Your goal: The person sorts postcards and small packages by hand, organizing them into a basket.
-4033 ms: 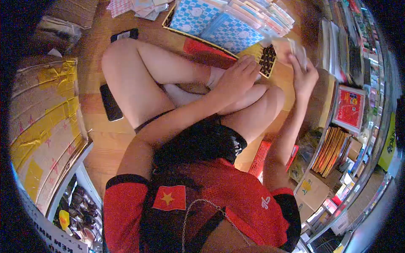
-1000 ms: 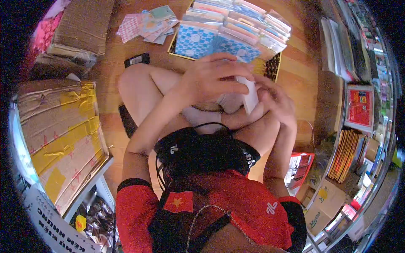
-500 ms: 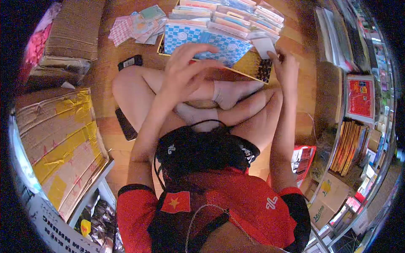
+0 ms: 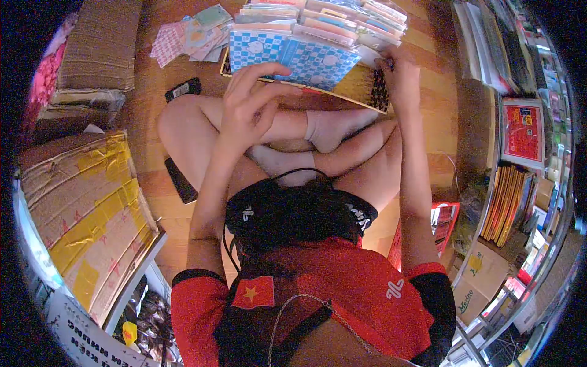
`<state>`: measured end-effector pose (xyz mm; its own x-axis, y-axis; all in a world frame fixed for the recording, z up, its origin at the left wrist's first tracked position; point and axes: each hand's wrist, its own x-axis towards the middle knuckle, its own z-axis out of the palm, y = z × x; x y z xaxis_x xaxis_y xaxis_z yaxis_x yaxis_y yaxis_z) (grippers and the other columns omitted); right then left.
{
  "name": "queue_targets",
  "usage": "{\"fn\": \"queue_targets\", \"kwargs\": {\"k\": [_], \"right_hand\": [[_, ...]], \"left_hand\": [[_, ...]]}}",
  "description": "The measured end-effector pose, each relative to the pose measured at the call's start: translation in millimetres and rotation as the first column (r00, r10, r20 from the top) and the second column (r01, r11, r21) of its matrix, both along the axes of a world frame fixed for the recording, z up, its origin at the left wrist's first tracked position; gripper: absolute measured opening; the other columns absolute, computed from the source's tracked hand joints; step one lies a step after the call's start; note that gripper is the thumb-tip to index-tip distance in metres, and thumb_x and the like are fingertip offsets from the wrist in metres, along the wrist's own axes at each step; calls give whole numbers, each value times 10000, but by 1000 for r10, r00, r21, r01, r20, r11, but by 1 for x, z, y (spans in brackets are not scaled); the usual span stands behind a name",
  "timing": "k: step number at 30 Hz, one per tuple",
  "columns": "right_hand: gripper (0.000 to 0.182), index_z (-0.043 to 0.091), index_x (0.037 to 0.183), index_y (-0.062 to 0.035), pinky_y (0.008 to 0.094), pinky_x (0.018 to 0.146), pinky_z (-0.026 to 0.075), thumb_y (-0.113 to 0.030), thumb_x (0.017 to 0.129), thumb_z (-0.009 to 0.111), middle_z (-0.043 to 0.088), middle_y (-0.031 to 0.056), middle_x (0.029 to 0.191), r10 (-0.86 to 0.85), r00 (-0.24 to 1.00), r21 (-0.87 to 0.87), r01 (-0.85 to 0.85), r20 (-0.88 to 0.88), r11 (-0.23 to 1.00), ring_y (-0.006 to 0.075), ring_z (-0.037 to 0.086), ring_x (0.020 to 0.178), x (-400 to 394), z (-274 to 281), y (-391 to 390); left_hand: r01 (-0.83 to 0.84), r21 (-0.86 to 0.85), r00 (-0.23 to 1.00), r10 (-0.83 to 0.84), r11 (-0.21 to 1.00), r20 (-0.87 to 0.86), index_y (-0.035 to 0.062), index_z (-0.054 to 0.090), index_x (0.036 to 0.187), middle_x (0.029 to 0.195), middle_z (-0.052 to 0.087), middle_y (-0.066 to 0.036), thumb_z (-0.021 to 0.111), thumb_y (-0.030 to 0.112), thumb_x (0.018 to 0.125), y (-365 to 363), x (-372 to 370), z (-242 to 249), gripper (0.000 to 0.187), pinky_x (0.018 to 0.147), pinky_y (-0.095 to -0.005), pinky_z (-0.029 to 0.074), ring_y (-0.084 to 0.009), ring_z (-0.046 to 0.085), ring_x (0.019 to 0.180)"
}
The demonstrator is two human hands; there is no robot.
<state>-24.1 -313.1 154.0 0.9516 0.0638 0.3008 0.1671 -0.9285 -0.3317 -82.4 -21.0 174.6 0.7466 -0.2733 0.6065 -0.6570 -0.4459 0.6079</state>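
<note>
A yellow-rimmed box [image 4: 367,101] on the floor beyond my crossed legs holds rows of packets in clear sleeves [image 4: 330,30]. Two blue-and-white checked packets [image 4: 321,64] lean at its front. My left hand [image 4: 254,101] hovers near the box's front left, its fingers apart and curved, with nothing in them. My right hand [image 4: 400,70] is at the box's right side, fingers bent together on a whitish packet [image 4: 370,56] that is mostly hidden among the others.
Loose pink and green packets [image 4: 192,37] lie left of the box. A black phone [image 4: 180,180] and a small black object [image 4: 182,90] rest on the floor at left. Taped cardboard [image 4: 92,214] flanks the left, shelves of books [image 4: 504,205] the right.
My right hand has moved up and away from me, and the whitish packet now sits lower among the others. My left hand has shifted slightly left. The whole view has shifted a little.
</note>
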Motion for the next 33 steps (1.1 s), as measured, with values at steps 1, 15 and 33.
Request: {"fn": "queue_targets", "kwargs": {"k": [1, 15, 33], "right_hand": [[149, 589, 870, -20, 395, 682, 464, -85, 746, 641, 612, 168, 822, 10, 1000, 7, -10, 14, 1000, 334, 593, 771, -2, 4, 2], [154, 612, 864, -24, 381, 687, 478, -77, 725, 654, 627, 159, 836, 69, 997, 44, -70, 30, 997, 331, 601, 761, -1, -2, 10], [169, 609, 883, -17, 381, 680, 485, -65, 727, 651, 630, 172, 823, 17, 1000, 80, -17, -3, 997, 330, 612, 741, 4, -8, 8]], "left_hand": [[2, 10, 1000, -2, 1000, -10, 117, 677, 856, 1016, 597, -67, 561, -38, 598, 1, -1, 1, 322, 821, -374, 433, -268, 558, 949], [-24, -12, 997, 23, 1000, -76, 102, 682, 838, 1020, 598, -75, 557, -30, 637, 7, -6, -6, 271, 845, -380, 430, -267, 550, 974], [-23, -50, 996, 18, 999, -84, 89, 677, 833, 1006, 595, -85, 533, -41, 640, 10, -5, -12, 275, 833, -368, 431, -264, 555, 959]]}}
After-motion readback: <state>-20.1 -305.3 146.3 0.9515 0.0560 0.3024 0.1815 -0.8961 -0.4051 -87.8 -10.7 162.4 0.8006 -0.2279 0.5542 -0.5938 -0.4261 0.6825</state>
